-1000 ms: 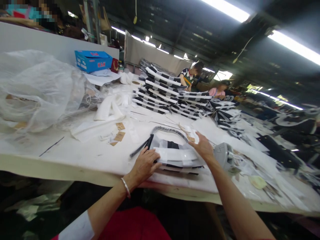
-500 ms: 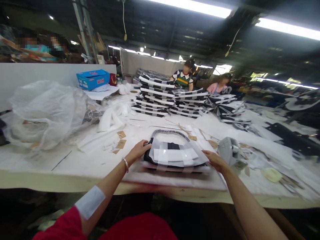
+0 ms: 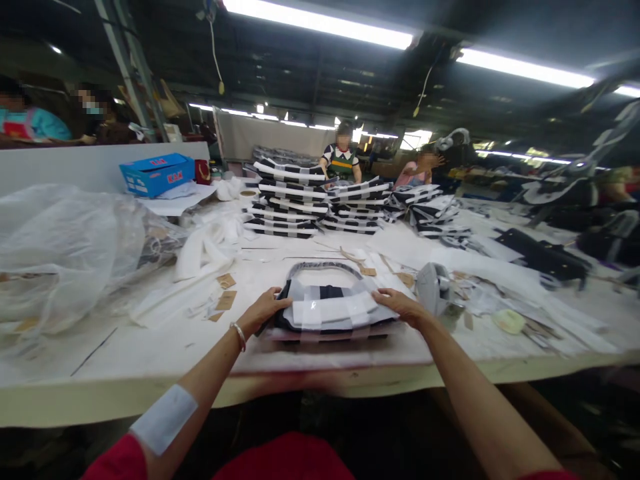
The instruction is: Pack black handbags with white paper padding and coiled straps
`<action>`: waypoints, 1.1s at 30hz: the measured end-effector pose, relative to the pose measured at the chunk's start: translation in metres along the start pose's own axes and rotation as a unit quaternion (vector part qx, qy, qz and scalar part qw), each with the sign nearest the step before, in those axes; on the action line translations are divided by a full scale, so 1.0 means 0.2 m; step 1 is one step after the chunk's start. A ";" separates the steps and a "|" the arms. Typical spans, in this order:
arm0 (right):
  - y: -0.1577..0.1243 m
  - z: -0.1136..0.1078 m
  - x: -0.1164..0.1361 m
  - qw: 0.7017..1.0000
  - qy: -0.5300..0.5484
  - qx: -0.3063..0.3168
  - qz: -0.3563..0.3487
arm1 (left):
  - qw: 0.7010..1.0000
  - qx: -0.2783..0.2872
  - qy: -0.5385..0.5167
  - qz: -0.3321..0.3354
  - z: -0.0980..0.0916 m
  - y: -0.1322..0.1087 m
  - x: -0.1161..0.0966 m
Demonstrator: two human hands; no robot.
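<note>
A black handbag (image 3: 333, 292) with a wrapped, arched handle (image 3: 327, 265) lies on the table in front of me. A white padding strip (image 3: 333, 310) and bands of clear tape run across its front. My left hand (image 3: 267, 308) grips the bag's left edge, thumb on top and fingers partly hidden behind. At the upper right corner, my right hand (image 3: 400, 307) has its fingers bent over the white wrapping sheet and the bag's edge. Beneath the bag is a further flat layer, blurred, whose kind I cannot make out.
Stacks of wrapped black-and-white bags (image 3: 290, 200) stand at the back. A grey tape dispenser (image 3: 434, 288) is to the right, amid scraps. Clear plastic bags (image 3: 65, 260), white foam pieces (image 3: 203, 250) and a blue box (image 3: 157, 175) lie left. Co-workers sit beyond the table.
My right hand has moved inward over the bag's right corner, where the white sheet stuck out before. My left hand stays on the left edge. The view has turned slightly right.
</note>
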State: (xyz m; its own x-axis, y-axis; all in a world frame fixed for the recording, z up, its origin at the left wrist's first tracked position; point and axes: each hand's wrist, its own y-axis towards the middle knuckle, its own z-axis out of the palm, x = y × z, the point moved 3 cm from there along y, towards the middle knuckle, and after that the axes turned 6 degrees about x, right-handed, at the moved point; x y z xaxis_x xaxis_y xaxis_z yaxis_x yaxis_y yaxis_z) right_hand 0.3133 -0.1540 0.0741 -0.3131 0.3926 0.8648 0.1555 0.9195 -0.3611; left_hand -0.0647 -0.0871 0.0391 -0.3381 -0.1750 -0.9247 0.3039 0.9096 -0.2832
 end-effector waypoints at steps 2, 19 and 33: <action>-0.01 0.07 -0.01 0.999 0.016 0.033 0.010 | 1.000 0.000 -0.001 0.006 0.01 -0.02 0.00; -0.04 -0.15 -0.03 0.962 -0.272 -0.010 -0.001 | 0.972 -0.033 0.210 0.102 -0.03 -0.12 0.10; 0.61 -0.13 0.15 0.790 -0.601 -0.113 -0.043 | 0.982 -0.058 0.158 0.089 -0.04 -0.09 0.15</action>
State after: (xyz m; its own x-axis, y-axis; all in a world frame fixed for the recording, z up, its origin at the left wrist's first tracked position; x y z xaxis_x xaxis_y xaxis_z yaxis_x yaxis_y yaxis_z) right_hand 0.3465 -0.0307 0.0648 -0.9741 0.1909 -0.1214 0.2064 0.9697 -0.1306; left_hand -0.0875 -0.1056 0.0177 -0.5531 0.1002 -0.8271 0.2866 0.9550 -0.0760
